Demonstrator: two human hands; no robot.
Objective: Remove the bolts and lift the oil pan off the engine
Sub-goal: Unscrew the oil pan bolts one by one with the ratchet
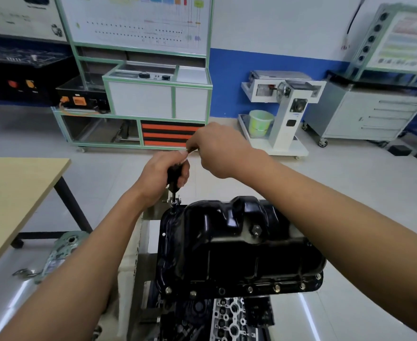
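left hand (162, 179) grips driver (171, 174) at oil pan (239, 244) corner; right hand (218, 150) pinches its top

both arms stretched forward, left grip (162, 175) curled round a handle (172, 175), right grip (217, 151) pinching its top

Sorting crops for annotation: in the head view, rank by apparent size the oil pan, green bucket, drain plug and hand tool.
1. oil pan, also the nearest.
2. green bucket and tool: unsure, since the left hand and right hand hide most of the tool.
3. drain plug.
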